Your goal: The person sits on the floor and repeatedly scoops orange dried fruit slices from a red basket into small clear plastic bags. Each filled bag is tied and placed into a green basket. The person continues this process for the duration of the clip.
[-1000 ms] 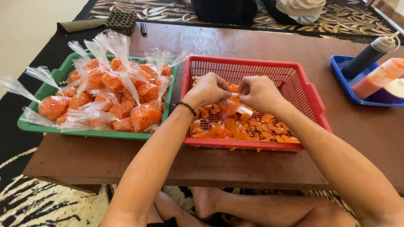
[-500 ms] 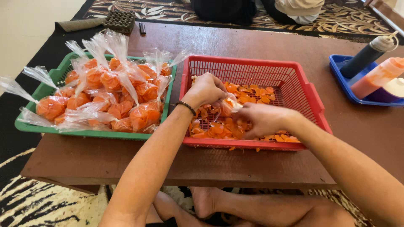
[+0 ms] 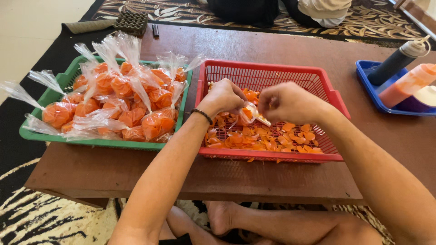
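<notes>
My left hand [image 3: 223,96] and my right hand [image 3: 287,102] are both over the red plastic basket [image 3: 268,71], which holds loose orange chips [image 3: 268,138]. Between the hands is a small clear plastic bag [image 3: 251,113] with orange chips in it. My left hand grips the bag's body; a dark band sits on that wrist. My right hand's fingers are pinched at the bag's upper end, just right of the left hand. Left of the red basket, a green plastic basket [image 3: 54,93] is piled with several filled, tied bags of orange chips [image 3: 122,104].
A blue tray [image 3: 369,78] at the right table edge holds a dark squeeze bottle [image 3: 395,63], an orange bottle [image 3: 408,84] and a white lid. A dark ridged block [image 3: 131,22] lies at the table's far left corner. A seated person is partly visible beyond the table. My crossed legs are under the front edge.
My right hand dropped to the chips at the basket's front, then came back up beside my left hand at the bag. My left hand stayed on the bag.
</notes>
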